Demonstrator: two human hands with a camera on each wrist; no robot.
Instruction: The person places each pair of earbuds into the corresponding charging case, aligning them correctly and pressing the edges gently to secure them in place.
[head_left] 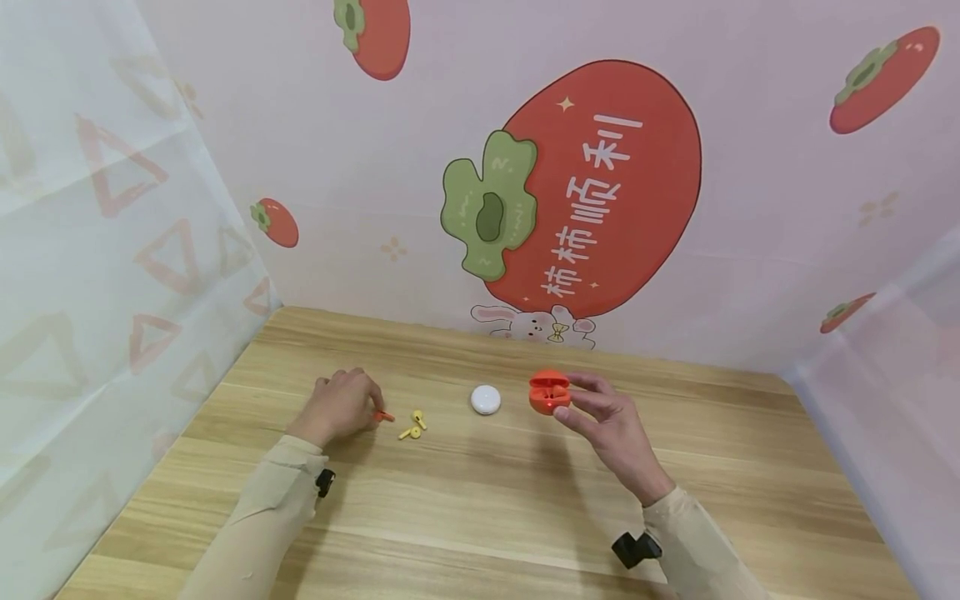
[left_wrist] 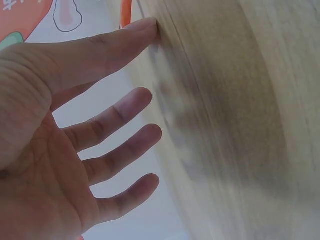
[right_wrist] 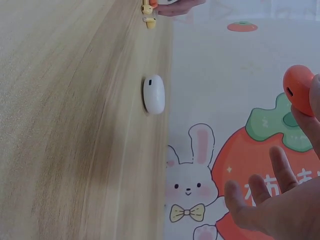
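- The backdrop (head_left: pixel 570 192) is standing behind the work area.
- The counter (head_left: pixel 465 500) is supporting the loose parts.
- The right hand (head_left: pixel 615 425) is grasping the red case between thumb and fingers, well apart from the left hand.
- The left hand (head_left: pixel 345 404) is pinching the red earbud between thumb and forefinger; its other three fingers are extending free.
- The red case (head_left: pixel 546 404) is being held above the counter with its lid raised. Opening the lid is therefore counting as done. Whether an earbud is already sitting inside is not showing clearly.
- The white case (head_left: pixel 486 400) is lying closed on the counter, between the hands; its contents are not showing.
- The two yellow earbuds (head_left: pixel 418 416) are lying loose on the counter, just beside the left hand; they are apparently awaiting handling.
- The red earbud (head_left: pixel 386 416) is projecting from the left fingertips, outside the red case. Seating it is presumably remaining, so the work is apparently standing at a partial stage.
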